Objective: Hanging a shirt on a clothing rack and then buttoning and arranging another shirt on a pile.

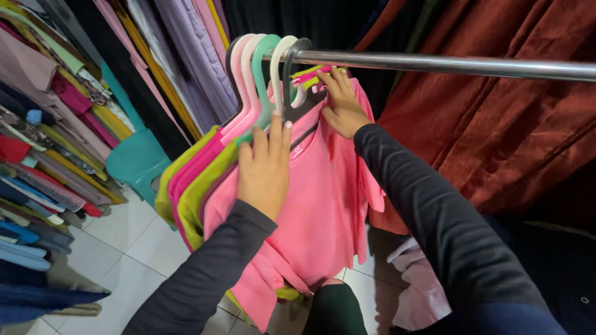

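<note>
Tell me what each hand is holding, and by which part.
Left hand presses flat on the pink shirt near its collar; right hand touches its shoulder by the hanger. Neither clearly grips.

Clothes shop: rail (447,64) w/ hangers (267,68).

Both arms in long dark charcoal sleeves, snug knit, reaching the wrists. Left hand (264,166) and right hand (342,105) bare, no rings.

Two hands on a pink shirt at the clothes rail

The left hand (266,167) lies flat on the pink shirt (323,205); the right hand (343,104) touches its dark hanger (297,93) under the metal rail (447,64).
</note>
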